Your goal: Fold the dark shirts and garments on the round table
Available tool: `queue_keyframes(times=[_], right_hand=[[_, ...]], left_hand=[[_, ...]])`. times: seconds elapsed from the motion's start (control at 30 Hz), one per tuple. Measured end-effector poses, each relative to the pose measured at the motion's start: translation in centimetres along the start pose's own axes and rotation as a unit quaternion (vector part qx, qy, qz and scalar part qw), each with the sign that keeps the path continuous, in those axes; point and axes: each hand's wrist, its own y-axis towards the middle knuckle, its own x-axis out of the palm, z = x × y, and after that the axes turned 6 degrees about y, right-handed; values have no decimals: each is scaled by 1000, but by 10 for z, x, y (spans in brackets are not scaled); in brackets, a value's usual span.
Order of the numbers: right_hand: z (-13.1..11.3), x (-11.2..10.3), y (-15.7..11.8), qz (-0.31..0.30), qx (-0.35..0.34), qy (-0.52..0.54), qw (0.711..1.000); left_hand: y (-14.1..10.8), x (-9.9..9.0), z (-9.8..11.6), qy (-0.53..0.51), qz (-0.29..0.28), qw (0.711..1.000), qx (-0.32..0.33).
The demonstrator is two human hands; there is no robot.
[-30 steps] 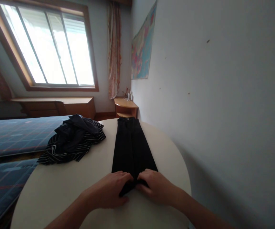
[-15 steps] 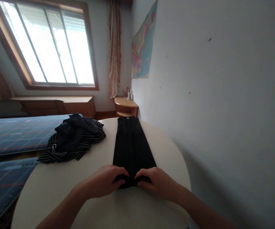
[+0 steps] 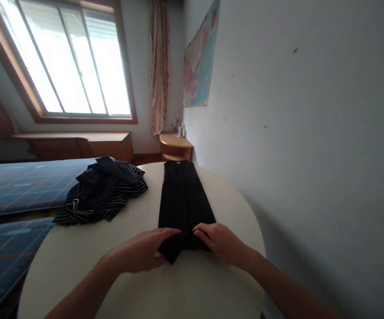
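Observation:
A pair of black trousers lies lengthwise on a round cream table, its waistband with a small pale label at the far end. My left hand is at the near left corner of the cloth, fingers stretched over it and the thumb apart, lower down. The corner beside it droops to a point towards me. Over the near right part, my right hand has its fingertips drawn together on the fabric. How much cloth lies between them is hard to see.
A crumpled heap of dark and striped clothing sits at the table's left edge. Blue plaid mattresses are to the left. A white wall rises close on the right. A small wooden corner shelf stands beyond the table.
Both hands have shifted slightly away from me along the cloth. The left fingers have spread from their pinch. The near hem has dropped into a pointed corner on the left.

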Motion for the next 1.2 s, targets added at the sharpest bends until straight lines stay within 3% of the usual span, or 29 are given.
queue_keyframes(times=[0.1,0.3,0.47,0.6,0.83,0.93,1.03,1.2], right_hand=[[3,-3,5,23,14,17,999],[9,-9,15,50,31,61,996],[13,-13,16,25,22,93,995],[10,-17,10,-54,5,107,993],[-3,-15,1,-152,-34,72,985],[-9,-18,1,-199,-47,81,976],[-14,-29,5,-198,-67,54,976],[-17,-54,27,-83,-65,-73,992]], left_hand=[[3,3,-5,8,31,999,1],[17,13,-17,18,151,988,-10],[24,13,-14,9,155,987,-38],[21,5,-15,-38,117,990,-65],[7,2,-35,-204,-92,974,-46],[5,2,-36,-239,-122,962,-39],[8,1,-35,-238,-39,969,-48],[28,-4,-33,-207,183,960,-52]])
